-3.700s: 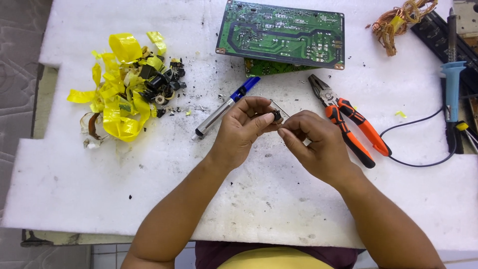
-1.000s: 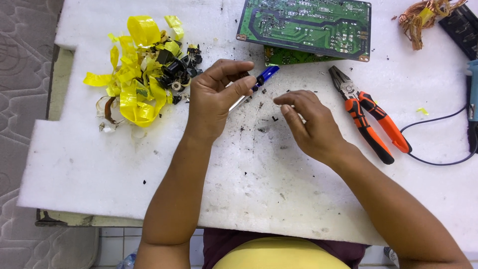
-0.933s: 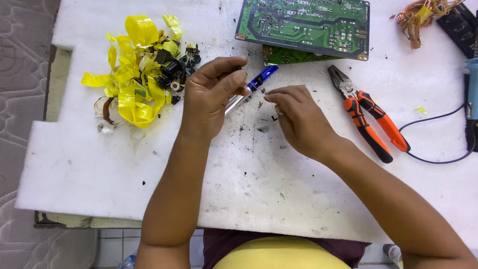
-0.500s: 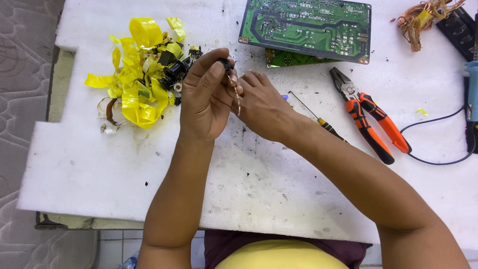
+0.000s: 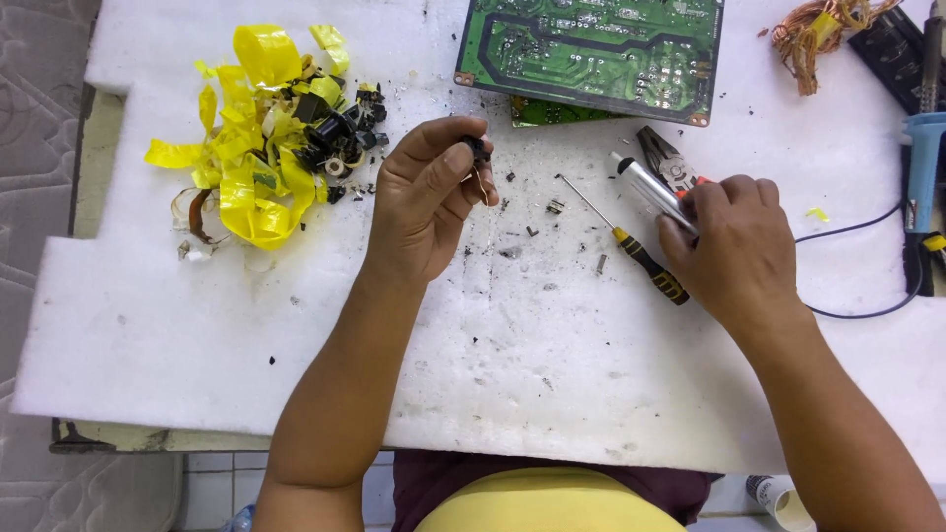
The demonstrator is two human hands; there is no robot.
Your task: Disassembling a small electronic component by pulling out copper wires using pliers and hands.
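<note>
My left hand (image 5: 426, 202) is raised over the white foam sheet (image 5: 197, 345) and pinches a small black component (image 5: 478, 150) with thin leads between thumb and fingertips. My right hand (image 5: 737, 246) is to the right, closed around a silver pen-shaped tool (image 5: 642, 181) whose tip points up-left. Beneath that hand lie the pliers (image 5: 658, 150); only their dark jaws and a bit of orange handle show. A screwdriver (image 5: 645, 261) with a yellow-and-black handle lies between the hands, touching neither.
A green circuit board (image 5: 591, 49) sits at the top centre. To the upper left is a heap of yellow tape and black parts (image 5: 261, 138). Copper wire (image 5: 813, 30), a blue corded tool (image 5: 924, 163) and its black cable (image 5: 857, 305) are at the right. Small debris dots the foam.
My right hand has left the left hand and moved right, taking hold of the silver tool above the pliers. The screwdriver now lies on the foam. The left hand still pinches the black component.
</note>
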